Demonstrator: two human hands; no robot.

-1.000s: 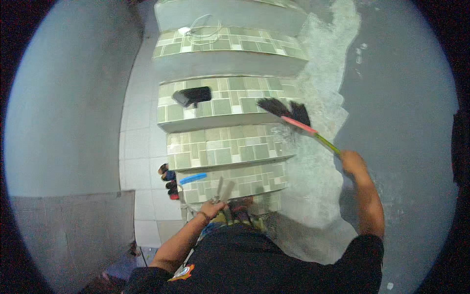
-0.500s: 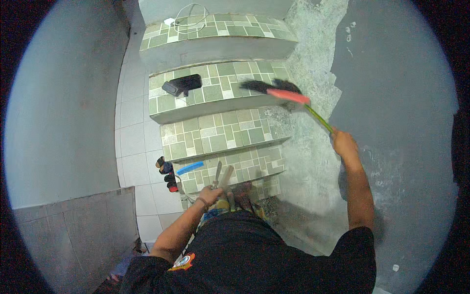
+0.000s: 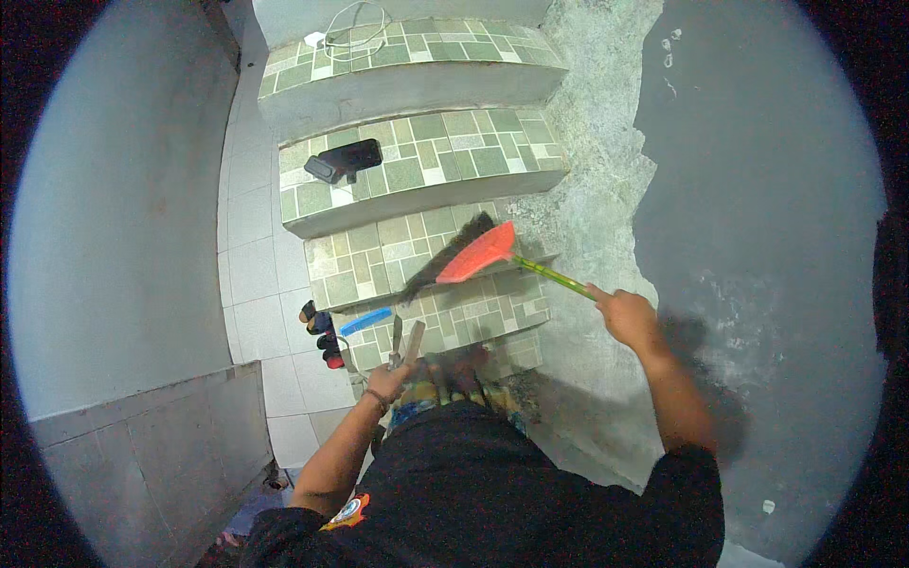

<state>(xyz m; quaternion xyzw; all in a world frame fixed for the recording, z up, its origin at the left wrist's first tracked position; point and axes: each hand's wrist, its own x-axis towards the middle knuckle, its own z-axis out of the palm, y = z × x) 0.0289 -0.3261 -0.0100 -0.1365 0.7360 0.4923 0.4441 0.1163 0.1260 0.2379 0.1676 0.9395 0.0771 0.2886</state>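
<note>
Broom (image 3: 473, 257) now a step lower than a second ago, bristles sweeping the third green-tiled step (image 3: 379, 256). Right hand (image 3: 625, 317) fingers wrapped round its green handle. Left hand (image 3: 388, 381) fingers pinch two flat tools (image 3: 404, 343). Sweeping progresses downward.

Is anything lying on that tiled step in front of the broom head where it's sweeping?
Nothing visible. The broom, held in the right hand, lies on a bare tiled step. The dark phone-like device sits one step higher; the left hand holds flat metal tools lower down.

Green-tiled steps (image 3: 417, 170) rise between a grey wall (image 3: 114, 208) and rough concrete (image 3: 597, 170).
</note>
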